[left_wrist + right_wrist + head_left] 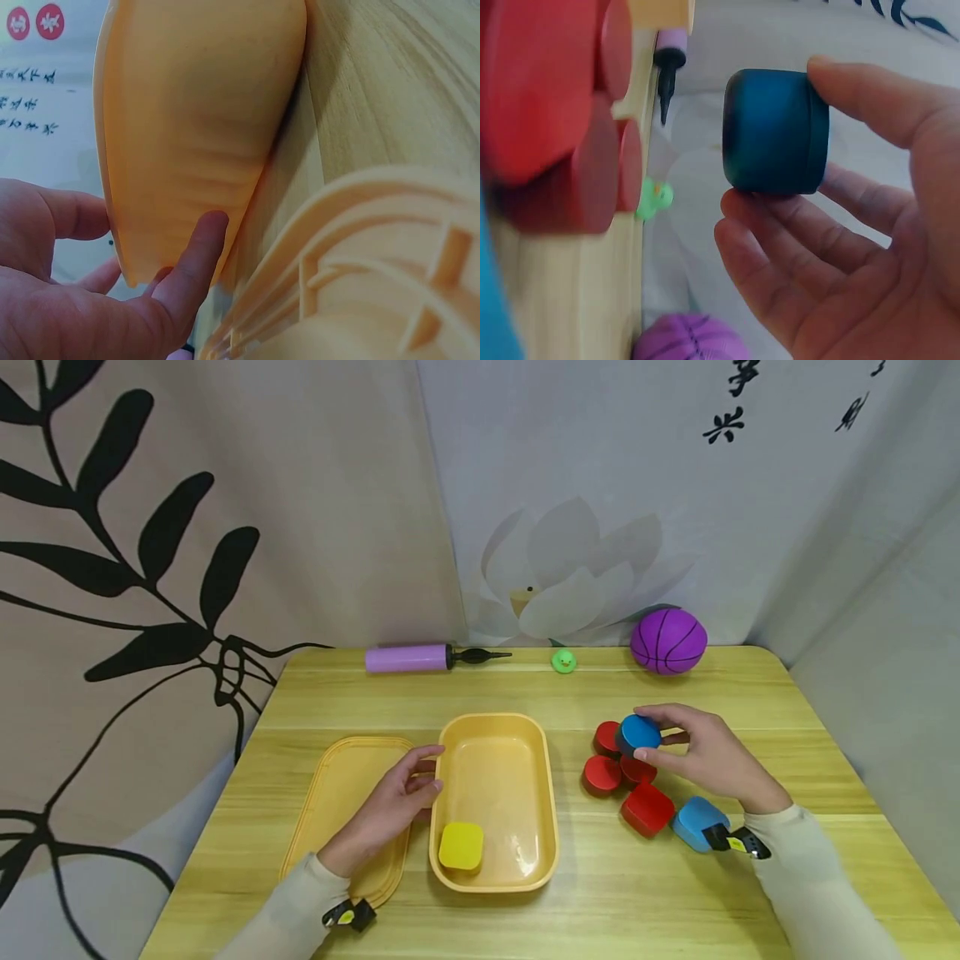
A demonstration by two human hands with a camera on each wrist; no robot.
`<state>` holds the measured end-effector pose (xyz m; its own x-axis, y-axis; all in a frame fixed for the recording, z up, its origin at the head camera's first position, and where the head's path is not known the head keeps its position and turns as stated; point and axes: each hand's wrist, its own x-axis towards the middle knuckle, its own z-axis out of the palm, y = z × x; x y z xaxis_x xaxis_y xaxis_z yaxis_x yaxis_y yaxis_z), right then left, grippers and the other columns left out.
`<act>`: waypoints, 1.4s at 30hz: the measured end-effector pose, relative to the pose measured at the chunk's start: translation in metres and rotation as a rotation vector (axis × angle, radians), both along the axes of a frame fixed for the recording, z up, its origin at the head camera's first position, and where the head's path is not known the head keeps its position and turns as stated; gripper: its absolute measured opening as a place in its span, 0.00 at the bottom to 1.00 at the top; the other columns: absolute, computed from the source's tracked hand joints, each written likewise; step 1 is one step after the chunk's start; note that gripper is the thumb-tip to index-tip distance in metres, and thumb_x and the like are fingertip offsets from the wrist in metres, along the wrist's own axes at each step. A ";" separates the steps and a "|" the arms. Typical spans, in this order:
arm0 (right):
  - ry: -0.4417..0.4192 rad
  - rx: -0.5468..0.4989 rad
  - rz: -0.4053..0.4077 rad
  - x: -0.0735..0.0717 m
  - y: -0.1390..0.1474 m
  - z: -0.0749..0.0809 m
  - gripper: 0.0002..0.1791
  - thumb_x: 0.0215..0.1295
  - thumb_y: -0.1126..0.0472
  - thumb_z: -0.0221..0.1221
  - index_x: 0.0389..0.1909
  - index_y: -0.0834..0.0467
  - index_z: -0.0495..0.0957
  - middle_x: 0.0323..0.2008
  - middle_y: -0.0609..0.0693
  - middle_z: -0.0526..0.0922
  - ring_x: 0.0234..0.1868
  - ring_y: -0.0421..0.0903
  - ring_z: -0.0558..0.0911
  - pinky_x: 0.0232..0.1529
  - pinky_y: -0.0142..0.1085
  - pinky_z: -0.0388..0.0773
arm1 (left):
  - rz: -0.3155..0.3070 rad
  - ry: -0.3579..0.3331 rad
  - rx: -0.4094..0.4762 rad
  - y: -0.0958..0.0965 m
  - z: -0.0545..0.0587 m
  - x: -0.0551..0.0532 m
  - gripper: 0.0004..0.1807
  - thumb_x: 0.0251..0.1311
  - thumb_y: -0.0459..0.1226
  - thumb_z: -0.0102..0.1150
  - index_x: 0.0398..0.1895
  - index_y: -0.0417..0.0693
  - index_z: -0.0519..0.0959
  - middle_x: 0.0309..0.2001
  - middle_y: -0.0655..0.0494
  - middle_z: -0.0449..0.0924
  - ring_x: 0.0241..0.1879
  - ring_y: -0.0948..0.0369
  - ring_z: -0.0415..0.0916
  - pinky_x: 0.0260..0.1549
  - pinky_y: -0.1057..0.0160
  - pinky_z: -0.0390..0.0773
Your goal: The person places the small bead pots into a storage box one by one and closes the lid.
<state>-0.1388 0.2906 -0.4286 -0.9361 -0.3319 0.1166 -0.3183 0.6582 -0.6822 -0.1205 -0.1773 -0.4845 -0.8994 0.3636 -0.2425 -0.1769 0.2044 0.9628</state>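
In the head view my right hand (697, 747) holds a round blue block (639, 735) above several round red blocks (602, 775). The right wrist view shows this blue block (774, 133) between thumb and fingertips, clear of the table. My left hand (393, 806) touches the left side of a yellow-orange plastic box (551, 793). Up close in the left wrist view, one finger of the left hand (90, 300) lies along the outer wall of the box (202, 97). A yellow rounded square block (461, 846) sits inside the box, near its front left corner.
The flat lid (352, 777) lies left of the box, partly under the left forearm. A red square block (648, 810) and a light-blue block (701, 823) lie by the right wrist. Along the back are a purple pump (408, 658), a green duck toy (563, 661) and a purple ball (669, 642).
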 end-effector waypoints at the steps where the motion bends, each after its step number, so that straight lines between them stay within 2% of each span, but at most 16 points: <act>1: 0.004 0.000 0.009 -0.001 -0.004 0.001 0.32 0.67 0.52 0.74 0.69 0.57 0.77 0.61 0.54 0.85 0.53 0.51 0.86 0.54 0.50 0.86 | 0.000 0.000 0.001 0.000 0.000 0.000 0.31 0.80 0.37 0.54 0.81 0.53 0.60 0.74 0.38 0.66 0.65 0.43 0.74 0.49 0.54 0.85; 8: 0.034 -0.014 0.081 -0.003 -0.034 0.009 0.31 0.65 0.52 0.74 0.67 0.56 0.79 0.60 0.49 0.86 0.52 0.48 0.87 0.53 0.51 0.87 | 0.019 -0.016 -0.005 0.001 0.000 0.001 0.31 0.79 0.37 0.55 0.82 0.57 0.61 0.73 0.41 0.67 0.63 0.46 0.75 0.48 0.55 0.85; 15: 0.063 -0.025 0.169 -0.003 -0.066 0.010 0.31 0.65 0.51 0.75 0.66 0.54 0.80 0.59 0.47 0.86 0.51 0.45 0.86 0.50 0.52 0.87 | 0.020 -0.027 0.008 0.002 0.001 0.000 0.31 0.80 0.36 0.53 0.82 0.59 0.61 0.73 0.42 0.67 0.63 0.45 0.75 0.47 0.53 0.86; 23: 0.077 -0.011 0.276 -0.001 -0.103 0.006 0.30 0.63 0.46 0.75 0.63 0.52 0.82 0.53 0.42 0.87 0.51 0.41 0.85 0.48 0.43 0.87 | 0.027 -0.020 -0.001 0.002 0.000 0.000 0.31 0.80 0.36 0.54 0.81 0.60 0.62 0.73 0.43 0.67 0.62 0.48 0.77 0.45 0.53 0.86; 28: 0.088 0.050 0.330 0.003 -0.125 0.000 0.30 0.64 0.43 0.74 0.62 0.51 0.82 0.53 0.41 0.86 0.50 0.39 0.85 0.50 0.41 0.86 | 0.030 -0.017 -0.009 0.002 -0.001 0.001 0.30 0.79 0.37 0.55 0.80 0.62 0.63 0.73 0.44 0.68 0.61 0.50 0.77 0.46 0.54 0.86; 36: 0.072 0.139 0.443 0.012 -0.157 -0.014 0.28 0.64 0.43 0.73 0.61 0.50 0.82 0.55 0.40 0.86 0.53 0.38 0.83 0.58 0.40 0.82 | 0.030 -0.019 0.000 0.003 -0.001 0.001 0.30 0.80 0.37 0.54 0.81 0.61 0.62 0.73 0.43 0.68 0.62 0.48 0.77 0.47 0.53 0.86; 42: 0.056 0.173 0.503 0.020 -0.172 -0.025 0.27 0.62 0.46 0.76 0.59 0.50 0.83 0.52 0.39 0.86 0.51 0.36 0.83 0.57 0.35 0.82 | 0.029 -0.014 -0.013 0.003 -0.001 0.001 0.30 0.80 0.37 0.54 0.81 0.60 0.62 0.73 0.43 0.68 0.63 0.48 0.77 0.48 0.53 0.86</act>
<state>-0.1190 0.1186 -0.4535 -0.6500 -0.7571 0.0657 -0.6568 0.5162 -0.5497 -0.1198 -0.1747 -0.4860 -0.9061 0.3339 -0.2596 -0.1965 0.2111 0.9575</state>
